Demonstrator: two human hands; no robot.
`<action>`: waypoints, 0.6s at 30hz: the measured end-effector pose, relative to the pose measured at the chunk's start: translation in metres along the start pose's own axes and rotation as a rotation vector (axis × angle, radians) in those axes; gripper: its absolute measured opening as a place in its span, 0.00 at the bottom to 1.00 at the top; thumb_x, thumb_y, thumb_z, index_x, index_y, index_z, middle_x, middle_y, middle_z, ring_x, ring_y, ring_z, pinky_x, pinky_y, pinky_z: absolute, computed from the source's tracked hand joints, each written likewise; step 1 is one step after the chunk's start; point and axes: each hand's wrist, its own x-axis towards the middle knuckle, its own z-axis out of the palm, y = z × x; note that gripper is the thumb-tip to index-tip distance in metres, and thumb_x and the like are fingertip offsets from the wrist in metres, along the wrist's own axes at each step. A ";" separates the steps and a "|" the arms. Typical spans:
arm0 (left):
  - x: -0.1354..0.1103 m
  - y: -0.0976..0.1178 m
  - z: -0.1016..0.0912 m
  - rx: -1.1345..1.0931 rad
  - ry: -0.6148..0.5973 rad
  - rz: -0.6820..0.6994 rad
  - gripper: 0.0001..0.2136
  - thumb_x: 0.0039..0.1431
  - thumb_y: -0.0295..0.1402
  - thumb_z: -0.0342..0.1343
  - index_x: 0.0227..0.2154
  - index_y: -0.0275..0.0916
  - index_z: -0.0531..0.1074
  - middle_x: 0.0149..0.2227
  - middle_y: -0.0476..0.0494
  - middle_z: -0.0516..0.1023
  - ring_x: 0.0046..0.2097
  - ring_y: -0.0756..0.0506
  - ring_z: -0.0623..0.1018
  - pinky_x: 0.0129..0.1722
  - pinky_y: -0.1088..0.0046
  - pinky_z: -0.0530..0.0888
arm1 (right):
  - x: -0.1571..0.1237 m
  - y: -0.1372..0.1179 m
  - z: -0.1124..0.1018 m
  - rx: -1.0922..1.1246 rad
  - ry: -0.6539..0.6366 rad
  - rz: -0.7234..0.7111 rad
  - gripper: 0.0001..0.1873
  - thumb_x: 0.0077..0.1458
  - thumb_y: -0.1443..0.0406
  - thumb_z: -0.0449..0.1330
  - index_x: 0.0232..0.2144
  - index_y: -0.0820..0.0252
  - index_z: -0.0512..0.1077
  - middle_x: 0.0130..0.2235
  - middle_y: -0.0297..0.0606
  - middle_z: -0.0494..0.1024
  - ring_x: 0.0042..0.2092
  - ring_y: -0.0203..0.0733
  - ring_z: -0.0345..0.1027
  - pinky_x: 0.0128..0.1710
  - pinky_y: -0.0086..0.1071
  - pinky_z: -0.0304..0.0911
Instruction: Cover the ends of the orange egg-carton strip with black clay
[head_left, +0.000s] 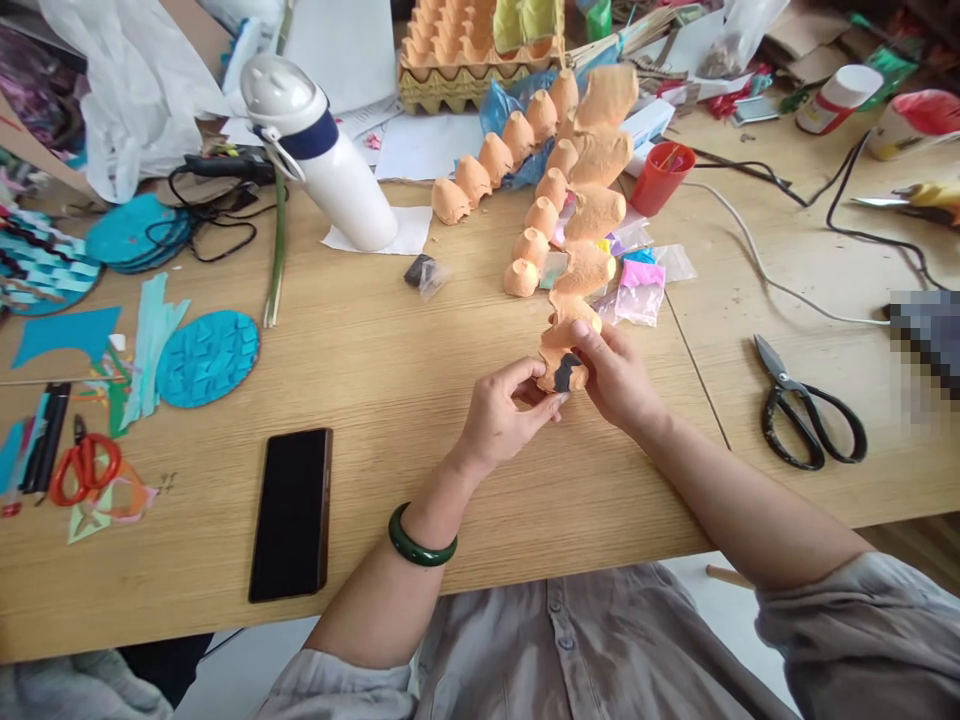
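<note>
Here you are, both hands closed on the near end of the orange egg-carton strip [592,210], toward the near edge of the table [397,370]: your left hand [499,415] pinches the tip, your right hand [619,375] grips the side, right by the black patch [565,373]. Careful: squeeze or twist too hard and that thin card could tear; swing the long far end sideways and the red cup [663,180] could topple.

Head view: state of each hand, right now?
Left hand: closed, holding the near end of the orange egg-carton strip, beside its black patch.
Right hand: closed, holding the same strip.
</note>
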 end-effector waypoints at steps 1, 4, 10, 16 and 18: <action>0.001 0.001 0.000 -0.058 -0.021 -0.029 0.11 0.53 0.30 0.71 0.32 0.38 0.72 0.29 0.51 0.79 0.30 0.52 0.82 0.33 0.79 0.80 | 0.000 0.001 -0.001 -0.023 0.019 -0.027 0.28 0.50 0.41 0.72 0.38 0.56 0.75 0.37 0.36 0.80 0.34 0.38 0.73 0.29 0.30 0.69; 0.002 0.004 -0.001 -0.284 -0.102 -0.165 0.17 0.50 0.35 0.74 0.36 0.38 0.73 0.34 0.49 0.82 0.29 0.50 0.83 0.30 0.75 0.81 | 0.001 0.002 -0.003 -0.072 0.040 -0.080 0.27 0.52 0.41 0.71 0.40 0.55 0.75 0.38 0.36 0.81 0.36 0.38 0.74 0.33 0.31 0.71; 0.003 0.008 0.000 -0.343 -0.032 -0.214 0.19 0.52 0.44 0.73 0.29 0.36 0.72 0.26 0.47 0.82 0.27 0.47 0.84 0.28 0.74 0.81 | -0.003 0.001 -0.003 -0.119 -0.026 -0.117 0.27 0.56 0.42 0.69 0.42 0.57 0.75 0.41 0.37 0.82 0.34 0.37 0.72 0.31 0.30 0.68; 0.002 0.007 -0.001 -0.251 -0.009 -0.163 0.18 0.54 0.46 0.72 0.27 0.37 0.72 0.20 0.50 0.79 0.21 0.49 0.80 0.21 0.76 0.73 | -0.004 0.001 -0.002 -0.060 -0.047 -0.095 0.24 0.58 0.45 0.69 0.43 0.57 0.75 0.42 0.38 0.82 0.38 0.38 0.75 0.31 0.28 0.67; 0.002 0.006 -0.002 -0.251 -0.016 -0.160 0.17 0.55 0.45 0.71 0.28 0.37 0.73 0.20 0.50 0.79 0.21 0.49 0.80 0.21 0.76 0.73 | -0.004 0.000 -0.002 -0.060 -0.041 -0.096 0.24 0.58 0.45 0.69 0.43 0.57 0.75 0.42 0.39 0.82 0.41 0.39 0.76 0.32 0.29 0.68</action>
